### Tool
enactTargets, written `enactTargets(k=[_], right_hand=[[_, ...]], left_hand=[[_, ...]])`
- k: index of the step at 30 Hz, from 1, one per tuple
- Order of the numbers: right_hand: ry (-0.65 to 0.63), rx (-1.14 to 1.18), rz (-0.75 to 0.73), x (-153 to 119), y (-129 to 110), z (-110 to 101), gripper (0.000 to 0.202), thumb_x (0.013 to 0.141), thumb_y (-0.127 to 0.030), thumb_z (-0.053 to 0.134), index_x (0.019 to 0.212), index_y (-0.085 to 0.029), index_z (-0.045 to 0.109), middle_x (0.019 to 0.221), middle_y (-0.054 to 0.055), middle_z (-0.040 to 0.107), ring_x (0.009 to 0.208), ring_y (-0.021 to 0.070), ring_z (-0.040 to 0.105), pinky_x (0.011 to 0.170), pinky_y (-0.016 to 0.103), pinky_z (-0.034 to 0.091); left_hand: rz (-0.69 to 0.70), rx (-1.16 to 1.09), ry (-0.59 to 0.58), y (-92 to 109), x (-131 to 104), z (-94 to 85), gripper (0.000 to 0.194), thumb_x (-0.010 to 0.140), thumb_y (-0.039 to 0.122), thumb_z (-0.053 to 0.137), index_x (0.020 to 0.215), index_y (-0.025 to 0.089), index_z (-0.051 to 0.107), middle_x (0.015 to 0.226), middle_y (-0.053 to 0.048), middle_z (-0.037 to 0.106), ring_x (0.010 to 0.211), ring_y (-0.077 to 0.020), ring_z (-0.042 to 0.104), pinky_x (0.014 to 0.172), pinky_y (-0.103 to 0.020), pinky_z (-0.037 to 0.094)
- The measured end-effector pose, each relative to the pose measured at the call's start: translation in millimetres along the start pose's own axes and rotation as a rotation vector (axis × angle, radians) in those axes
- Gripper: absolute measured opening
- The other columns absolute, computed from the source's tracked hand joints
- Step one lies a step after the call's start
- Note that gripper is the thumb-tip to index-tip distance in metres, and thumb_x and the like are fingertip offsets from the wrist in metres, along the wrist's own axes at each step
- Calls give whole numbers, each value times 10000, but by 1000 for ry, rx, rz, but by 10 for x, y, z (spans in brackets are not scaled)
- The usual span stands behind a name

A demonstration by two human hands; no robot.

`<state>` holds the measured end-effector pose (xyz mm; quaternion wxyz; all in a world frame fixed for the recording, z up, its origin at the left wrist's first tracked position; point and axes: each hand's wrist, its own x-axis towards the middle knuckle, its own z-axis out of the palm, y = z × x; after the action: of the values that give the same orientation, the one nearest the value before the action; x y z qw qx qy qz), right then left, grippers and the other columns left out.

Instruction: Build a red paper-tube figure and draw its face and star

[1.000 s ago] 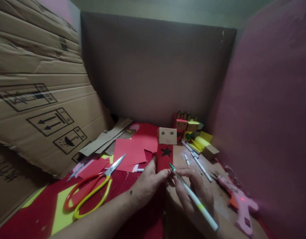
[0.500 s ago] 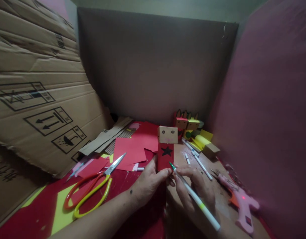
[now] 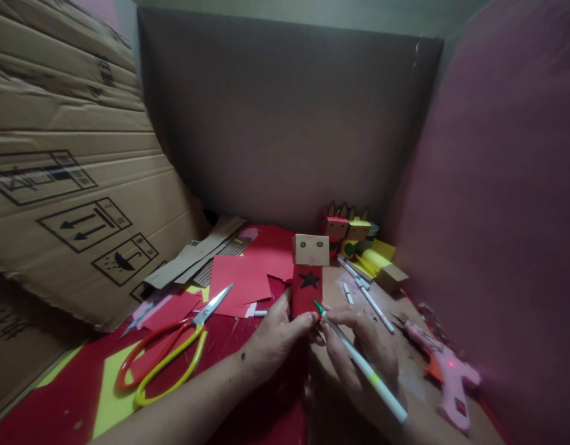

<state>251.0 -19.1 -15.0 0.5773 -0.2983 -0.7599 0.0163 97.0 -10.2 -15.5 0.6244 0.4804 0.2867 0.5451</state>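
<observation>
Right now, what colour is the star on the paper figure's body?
Black, on the red body of the paper figure in the left hand; head view.

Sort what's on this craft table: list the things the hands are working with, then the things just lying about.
In hand:
left hand holding the red paper figure
right hand holding the green-tipped pen

Lying about:
scissors
pink glue gun
loose red paper sheets
finished figures
spare pens

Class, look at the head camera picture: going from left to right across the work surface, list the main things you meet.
Scissors with orange and yellow handles → left hand → red paper figure with a black star → right hand holding a green-tipped pen → pink glue gun.
</observation>
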Motion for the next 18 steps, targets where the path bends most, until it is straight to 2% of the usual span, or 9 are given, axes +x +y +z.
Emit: enactTargets(k=[11, 18], right_hand=[[7, -6, -62, 22, -11, -15, 217, 882, -79, 574, 1039, -228, 584, 851, 34, 727, 771, 184, 747, 726, 285, 614], [-6, 34, -39, 14, -8, -14, 223, 880, -67, 573, 1043, -218, 591, 863, 32, 716, 804, 171, 744, 753, 267, 604]], left_hand=[[-15, -1, 22, 9, 0, 8, 324, 840, 298, 728, 1090, 172, 566, 932, -48, 694, 685, -152, 650, 706, -317, 532], [-11, -3, 35, -2, -1, 6, 354, 825, 322, 748, 1103, 171, 589, 980, -70, 706, 736, -174, 670, 753, -340, 527]])
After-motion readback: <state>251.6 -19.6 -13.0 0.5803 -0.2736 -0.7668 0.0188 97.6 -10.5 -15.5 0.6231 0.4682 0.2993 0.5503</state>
